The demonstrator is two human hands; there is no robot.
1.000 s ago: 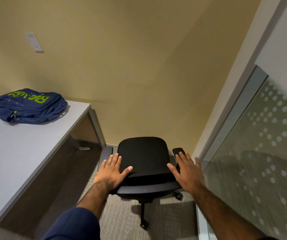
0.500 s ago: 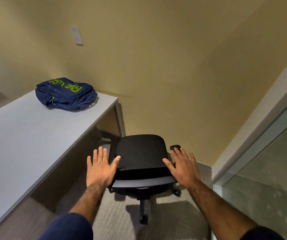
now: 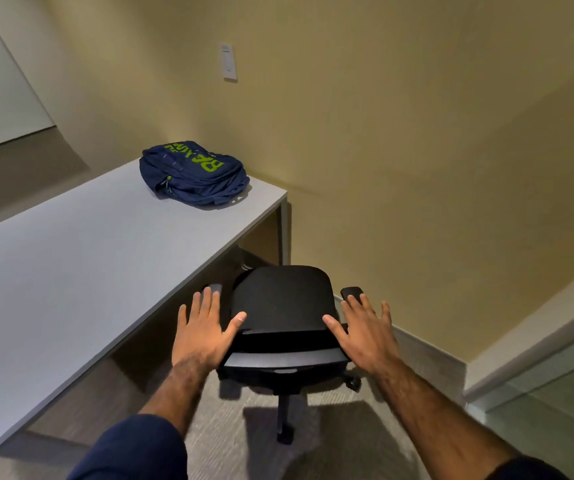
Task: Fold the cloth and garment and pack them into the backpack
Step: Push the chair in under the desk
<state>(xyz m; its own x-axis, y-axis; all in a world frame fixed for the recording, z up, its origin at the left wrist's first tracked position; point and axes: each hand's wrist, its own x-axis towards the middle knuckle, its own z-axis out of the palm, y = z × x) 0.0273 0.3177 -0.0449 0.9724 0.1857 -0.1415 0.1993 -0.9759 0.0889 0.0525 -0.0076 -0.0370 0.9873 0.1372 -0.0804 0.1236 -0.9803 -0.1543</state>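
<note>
Backpack (image 3: 193, 173): 1, on 1 desk (image 3: 70, 271); 2 hands (image 3: 204, 336) flank 1 chair (image 3: 283, 303).

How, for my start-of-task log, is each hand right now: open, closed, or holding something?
Left hand: open, fingers spread, holding nothing, beside the black office chair.
Right hand: open, fingers spread, holding nothing, at the chair's other side.

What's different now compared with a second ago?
Mostly the view: the head turned left, so the desk fills more of the picture. The left hand and right hand stay open beside the black office chair, gripping nothing; the blue backpack lies untouched on the desk.
</note>
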